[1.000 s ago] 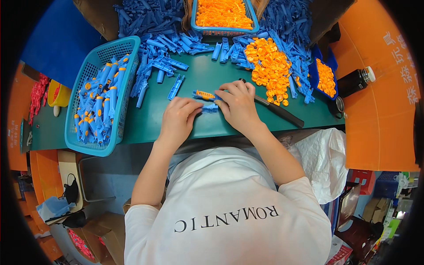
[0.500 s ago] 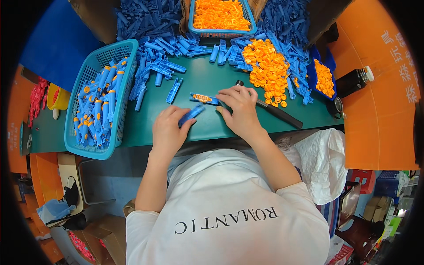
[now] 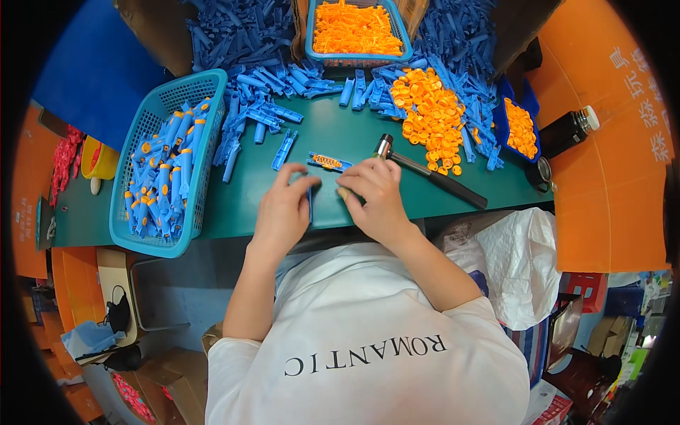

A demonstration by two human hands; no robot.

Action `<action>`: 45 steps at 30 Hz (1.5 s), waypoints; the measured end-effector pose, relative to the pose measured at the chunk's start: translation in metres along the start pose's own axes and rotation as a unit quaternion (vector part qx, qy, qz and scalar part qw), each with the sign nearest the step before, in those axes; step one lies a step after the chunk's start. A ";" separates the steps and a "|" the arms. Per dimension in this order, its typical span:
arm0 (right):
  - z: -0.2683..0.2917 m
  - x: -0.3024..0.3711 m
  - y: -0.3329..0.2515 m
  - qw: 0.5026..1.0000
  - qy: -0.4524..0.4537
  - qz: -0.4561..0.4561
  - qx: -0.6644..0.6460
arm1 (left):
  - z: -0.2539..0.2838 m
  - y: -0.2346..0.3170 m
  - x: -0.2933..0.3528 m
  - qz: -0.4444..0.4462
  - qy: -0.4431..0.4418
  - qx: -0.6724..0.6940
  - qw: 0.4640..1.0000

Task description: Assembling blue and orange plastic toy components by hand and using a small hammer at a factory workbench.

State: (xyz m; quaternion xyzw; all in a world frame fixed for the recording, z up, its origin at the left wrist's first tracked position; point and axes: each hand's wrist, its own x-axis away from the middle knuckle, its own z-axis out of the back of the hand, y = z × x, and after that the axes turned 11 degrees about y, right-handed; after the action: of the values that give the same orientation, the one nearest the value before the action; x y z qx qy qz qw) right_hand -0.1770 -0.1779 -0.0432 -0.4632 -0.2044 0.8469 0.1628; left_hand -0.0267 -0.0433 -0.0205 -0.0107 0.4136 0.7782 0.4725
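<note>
My left hand point(image 3: 281, 207) pinches a blue plastic half-shell point(image 3: 309, 202) on edge between thumb and fingers, just above the table's near part. Facing it, my right hand point(image 3: 377, 190) has its fingers curled together; something small and yellowish shows at the fingertips, too little to name. Beyond both hands lies a blue half-shell with an orange ribbed insert point(image 3: 328, 162). An empty blue half-shell point(image 3: 285, 149) rests up and left of it. A hammer point(image 3: 453, 185) lies past my right hand, its metal head near the knuckles.
At left stands a light-blue basket point(image 3: 212, 152) of blue-and-orange pieces. Orange caps point(image 3: 428, 117) lie heaped at right, near a dark-blue bin point(image 3: 504, 131) and a black bottle point(image 3: 567, 132). Loose blue shells point(image 3: 265, 110) and a basket of orange parts point(image 3: 309, 32) line the back.
The blue half-shell in my left hand has turned from slanted to upright on edge. My right hand has drawn back from the filled shell, uncovering it and the hammer's head.
</note>
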 end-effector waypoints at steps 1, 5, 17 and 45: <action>0.002 0.000 0.000 1.000 0.004 0.002 0.003 | -0.003 -0.004 0.001 -0.061 -0.024 -0.012 0.998; 0.016 -0.005 0.013 1.000 0.019 -0.014 0.015 | -0.006 -0.005 0.010 0.054 0.059 -0.049 0.996; 0.034 -0.115 0.093 0.980 -0.072 0.056 0.176 | 0.021 -0.014 -0.002 -0.122 -0.017 -0.065 0.990; 0.012 -0.199 0.138 0.935 -0.302 0.054 0.179 | -0.044 -0.004 -0.137 -0.254 -0.051 -0.166 0.951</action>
State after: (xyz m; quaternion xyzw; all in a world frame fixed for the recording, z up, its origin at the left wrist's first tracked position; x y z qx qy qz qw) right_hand -0.0961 -0.3926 0.0371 -0.1593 -0.0636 0.9769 0.1276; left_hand 0.0356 -0.1709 0.0044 -0.1544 0.2373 0.6898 0.6663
